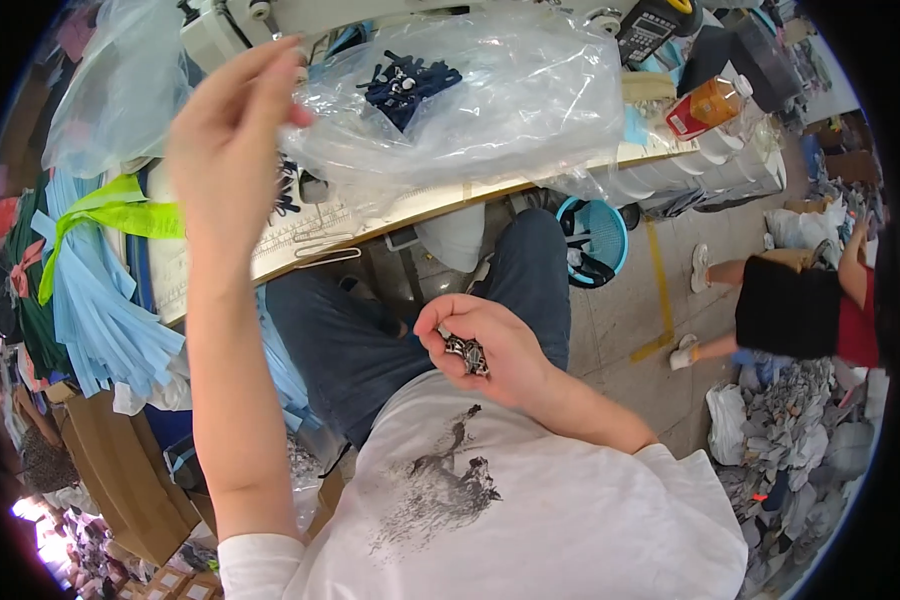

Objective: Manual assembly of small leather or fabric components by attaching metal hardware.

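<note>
My left hand [235,130] is raised over the left part of the work table, smeared by motion. Its fingers point right, and whether they pinch anything does not show. Low over my lap, my right hand [495,355] is cupped palm up, fingers curled round a small heap of shiny dark metal pieces [467,356], too small to name surely. To the right of my left hand, a pile of short navy strips with bits of metal [408,88] lies on a clear plastic bag [530,100]. A few more dark strips [288,190] lie beside my left wrist.
A white sewing machine [215,35] stands at the back left. Light blue fabric strips [100,290] and a neon green strip [110,218] hang at the left. At right are an orange drink bottle [708,108], a blue basket [600,240] and another person [790,310].
</note>
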Demonstrator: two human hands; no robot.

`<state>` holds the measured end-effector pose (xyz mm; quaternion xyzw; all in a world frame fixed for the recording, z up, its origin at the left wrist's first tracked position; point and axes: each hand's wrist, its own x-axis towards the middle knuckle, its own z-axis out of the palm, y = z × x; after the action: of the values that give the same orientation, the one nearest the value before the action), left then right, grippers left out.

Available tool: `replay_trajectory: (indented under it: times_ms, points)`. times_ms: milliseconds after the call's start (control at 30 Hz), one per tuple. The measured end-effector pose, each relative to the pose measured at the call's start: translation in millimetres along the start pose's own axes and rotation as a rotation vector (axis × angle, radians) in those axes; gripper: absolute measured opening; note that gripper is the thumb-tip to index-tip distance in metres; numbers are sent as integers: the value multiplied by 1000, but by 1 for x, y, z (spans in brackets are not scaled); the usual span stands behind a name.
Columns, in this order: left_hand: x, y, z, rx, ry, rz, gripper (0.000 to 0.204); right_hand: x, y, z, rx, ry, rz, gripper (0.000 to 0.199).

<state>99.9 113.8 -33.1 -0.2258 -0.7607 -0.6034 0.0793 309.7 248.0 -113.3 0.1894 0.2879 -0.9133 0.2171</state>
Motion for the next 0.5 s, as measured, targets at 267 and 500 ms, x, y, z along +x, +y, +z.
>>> replay_trajectory:
  times_ms: [267, 500]
  points:
    - [-96, -95, -104, 514, 182, -256, 23, 6, 3, 0, -130, -2, -19, 16]
    - [-115, -119, -116, 686, 10, -172, 24, 13, 4, 6, -130, -44, 40, 17]
